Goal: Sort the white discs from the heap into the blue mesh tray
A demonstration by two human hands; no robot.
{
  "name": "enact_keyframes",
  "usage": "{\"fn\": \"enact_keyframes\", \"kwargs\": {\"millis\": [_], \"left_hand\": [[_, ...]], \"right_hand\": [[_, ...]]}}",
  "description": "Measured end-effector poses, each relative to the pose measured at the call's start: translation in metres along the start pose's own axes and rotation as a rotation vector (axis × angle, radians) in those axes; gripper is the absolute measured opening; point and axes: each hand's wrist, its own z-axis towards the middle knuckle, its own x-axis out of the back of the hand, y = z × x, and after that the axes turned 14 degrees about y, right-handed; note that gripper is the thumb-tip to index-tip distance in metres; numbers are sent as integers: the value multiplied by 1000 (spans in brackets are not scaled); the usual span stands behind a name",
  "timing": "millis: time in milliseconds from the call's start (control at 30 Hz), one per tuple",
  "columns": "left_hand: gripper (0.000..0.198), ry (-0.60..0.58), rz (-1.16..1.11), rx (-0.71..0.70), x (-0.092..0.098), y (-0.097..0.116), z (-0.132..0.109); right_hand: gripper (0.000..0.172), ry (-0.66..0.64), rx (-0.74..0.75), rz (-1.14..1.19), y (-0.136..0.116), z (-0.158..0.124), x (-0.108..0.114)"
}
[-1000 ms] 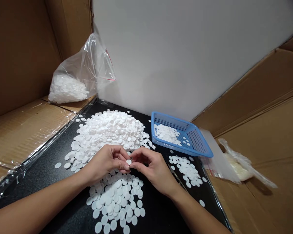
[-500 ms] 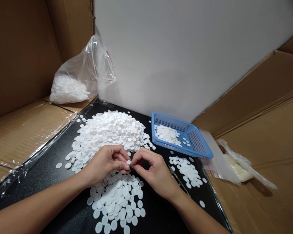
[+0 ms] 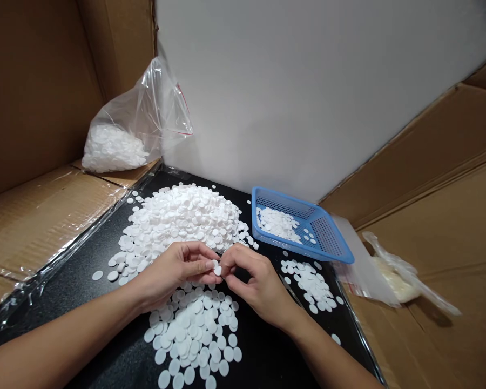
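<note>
Between my two hands are small white discs (image 3: 217, 267), at least two, held at the fingertips. My left hand (image 3: 190, 263) pinches them with thumb and fingers. My right hand (image 3: 253, 278) is closed too, its thumb and forefinger at the discs' right edge; how much of them it grips is partly hidden. Just beyond my hands rises a large heap of white discs (image 3: 186, 213). Nearer to me, below my hands, a flatter spread of white discs (image 3: 196, 329) covers the black tabletop (image 3: 101, 329).
A blue basket (image 3: 308, 251) with white discs in it stands at the right rear. Beside it lies a smaller group of discs (image 3: 311, 286), with a thin metal tool (image 3: 294, 294) partly behind my wrist. Plastic bags (image 3: 115, 146) rest on cardboard at left and right.
The fingers of both hands have shifted slightly around the discs. Two discs now show apart at the fingertips where one showed before. The heap and basket stay put.
</note>
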Motion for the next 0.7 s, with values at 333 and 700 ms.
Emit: {"fn": "enact_keyframes", "kwargs": {"millis": [333, 700], "left_hand": [[19, -51, 310, -70, 7, 5, -2], [20, -213, 971, -225, 9, 6, -10]], "right_hand": [[14, -99, -286, -297, 12, 10, 23], [16, -216, -448, -346, 16, 7, 13]]}}
